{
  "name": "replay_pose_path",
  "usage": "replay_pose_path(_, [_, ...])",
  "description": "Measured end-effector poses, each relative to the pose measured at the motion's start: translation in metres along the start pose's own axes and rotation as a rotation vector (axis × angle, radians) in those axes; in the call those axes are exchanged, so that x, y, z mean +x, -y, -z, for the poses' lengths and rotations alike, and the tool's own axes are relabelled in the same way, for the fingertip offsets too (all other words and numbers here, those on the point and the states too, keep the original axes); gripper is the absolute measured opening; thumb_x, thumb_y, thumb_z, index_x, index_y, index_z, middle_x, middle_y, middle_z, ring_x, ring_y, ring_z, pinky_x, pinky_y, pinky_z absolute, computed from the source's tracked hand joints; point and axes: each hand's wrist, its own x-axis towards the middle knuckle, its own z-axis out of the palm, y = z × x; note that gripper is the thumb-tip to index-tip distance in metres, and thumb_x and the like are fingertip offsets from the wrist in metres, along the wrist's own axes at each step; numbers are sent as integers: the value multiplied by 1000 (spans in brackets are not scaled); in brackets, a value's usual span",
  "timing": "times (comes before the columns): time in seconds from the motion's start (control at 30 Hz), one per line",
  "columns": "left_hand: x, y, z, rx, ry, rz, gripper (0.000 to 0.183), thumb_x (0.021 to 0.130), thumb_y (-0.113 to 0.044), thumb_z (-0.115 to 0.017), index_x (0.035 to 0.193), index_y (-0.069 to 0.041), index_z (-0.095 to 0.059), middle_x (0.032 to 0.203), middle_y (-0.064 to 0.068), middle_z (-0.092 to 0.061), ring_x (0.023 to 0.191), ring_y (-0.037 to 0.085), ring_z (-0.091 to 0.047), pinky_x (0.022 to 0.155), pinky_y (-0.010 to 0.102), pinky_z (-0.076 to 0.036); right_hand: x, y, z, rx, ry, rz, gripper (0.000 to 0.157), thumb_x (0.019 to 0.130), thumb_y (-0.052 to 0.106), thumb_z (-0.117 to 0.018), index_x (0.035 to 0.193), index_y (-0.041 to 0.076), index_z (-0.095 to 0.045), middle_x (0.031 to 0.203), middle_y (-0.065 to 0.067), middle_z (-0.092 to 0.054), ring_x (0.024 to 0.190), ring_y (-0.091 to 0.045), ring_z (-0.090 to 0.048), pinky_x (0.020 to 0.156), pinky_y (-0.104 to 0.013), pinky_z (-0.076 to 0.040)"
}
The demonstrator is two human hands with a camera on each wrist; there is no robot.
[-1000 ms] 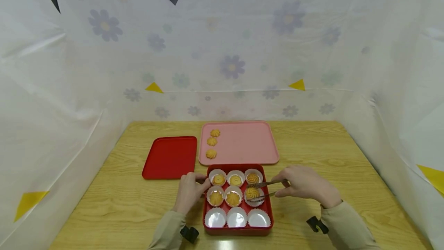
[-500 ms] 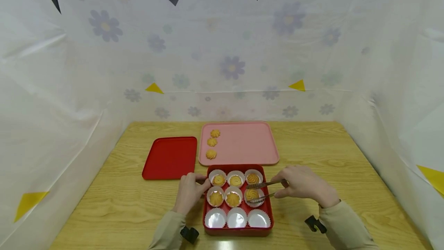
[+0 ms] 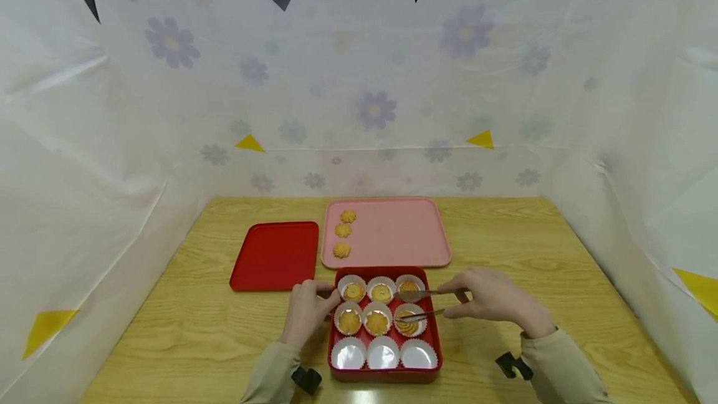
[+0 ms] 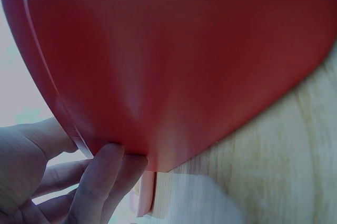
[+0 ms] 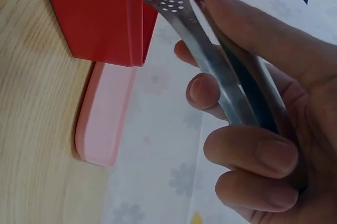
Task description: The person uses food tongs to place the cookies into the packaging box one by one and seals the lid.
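Observation:
In the head view a red box [image 3: 387,376] holds white paper cups in rows. Its back and middle rows carry cookies; the front-row cups have none. My left hand [image 3: 306,309] pinches the box's left wall near the back corner, thumb at the rim and fingers outside, as the left wrist view shows. My right hand [image 3: 493,299] grips metal tongs [image 5: 231,84] with perforated tips. The tong arms stand apart over the right column, one near the back cup, the other above a swirled cookie [image 3: 406,328] in the middle-row cup.
Behind the box lies a pink tray [image 3: 401,232] with three cookies [image 3: 342,230] along its left side. A flat red lid or tray [image 3: 275,256] lies at the back left of the wooden table [image 3: 185,335]. White flowered sheeting encloses the back and sides.
The swirled cookie has dropped lower into the middle-right cup, and the tong arms have parted from it, their tips shifting slightly left. My left hand keeps its place on the box.

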Motion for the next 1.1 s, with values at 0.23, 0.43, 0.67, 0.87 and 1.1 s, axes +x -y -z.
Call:
replay_pose_path(0.23, [0, 1, 0, 2, -8, -4, 14, 81, -13, -73, 88, -4, -81, 78, 4, -77, 68, 8, -59, 63, 22, -47, -1, -1, -2, 43, -53, -17, 45, 88, 42, -73, 123, 13, -73, 64, 16, -49, 55, 3, -34, 53, -20, -30])
replay_pose_path(0.43, [0, 1, 0, 6, -7, -5, 14, 81, -14, -73, 88, -5, -81, 79, 4, -78, 68, 8, -60, 63, 22, -48, 0, 0, -4, 86, -96, -11, 42, 89, 40, -73, 123, 16, -73, 64, 14, -46, 56, 2, -35, 53, -19, -31])
replay_pose_path(0.67, [0, 0, 0, 7, 4, 3, 14, 82, -13, -73, 89, -4, -81, 79, 5, -78, 67, 8, -60, 63, 23, -48, 4, -3, -8, 132, -116, -3, 45, 91, 44, -70, 125, 15, -71, 63, 13, -44, 55, 1, -34, 54, -20, -31])
replay_pose_path(0.87, [-1, -1, 1, 7, 14, 10, 15, 83, -13, -73, 91, -4, -81, 82, 7, -78, 69, 10, -61, 64, 24, -49, 18, -5, -9, 137, -146, 50, 32, 91, 38, -71, 118, 22, -73, 66, 13, -43, 56, -1, -33, 54, -20, -31])
replay_pose_path(1.1, [0, 0, 0, 15, 11, 7, 16, 83, -15, -74, 91, -4, -81, 84, 7, -79, 75, 14, -66, 67, 27, -51, 41, 0, 0, 54, -180, 53, 20, 89, 34, -75, 105, 23, -73, 65, 11, -43, 59, -3, -36, 56, -20, -31])
